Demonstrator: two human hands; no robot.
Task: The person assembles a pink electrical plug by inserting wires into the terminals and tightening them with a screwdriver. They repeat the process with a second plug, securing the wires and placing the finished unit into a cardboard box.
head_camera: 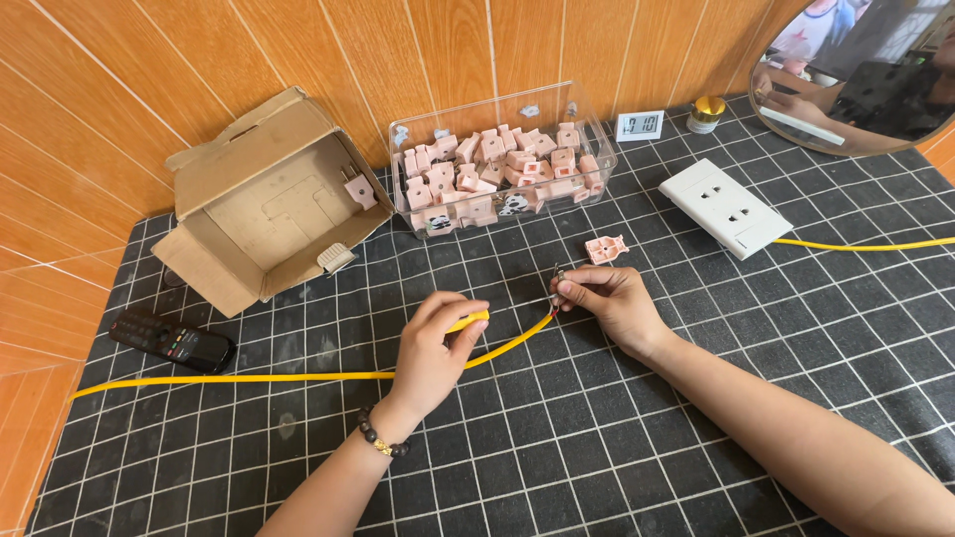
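Both hands work near the middle of the frame on one yellow cable (298,377). The left hand (436,348) is closed around the cable, thumb and fingers curled over it in a firm grip just left of centre. The right hand (609,303) pinches the cable's stripped end (556,294) between thumb and forefinger, a tight grip with the other fingers tucked in; thin bare wire tips stick up above the fingertips. Between the two hands the cable bows slightly, and from the left hand it runs flat across the tabletop (617,438) to the left edge of the frame.

The lower half of the black gridded tabletop lies open below the forearms. Just above the right hand sits one loose pink plug piece (606,248), near but not touching it. Upper centre stands one clear plastic box (502,159) filled with many pink plug parts, too many to count. To its left one open cardboard box (267,204) lies on its side against the wooden wall, with one plug part inside it. One white socket block (726,207) lies at upper right, a second yellow cable (865,244) running from it to the right edge. One dark remote control (173,342) rests at the left, just above the cable. One small digital clock (640,124) stands behind the clear box.
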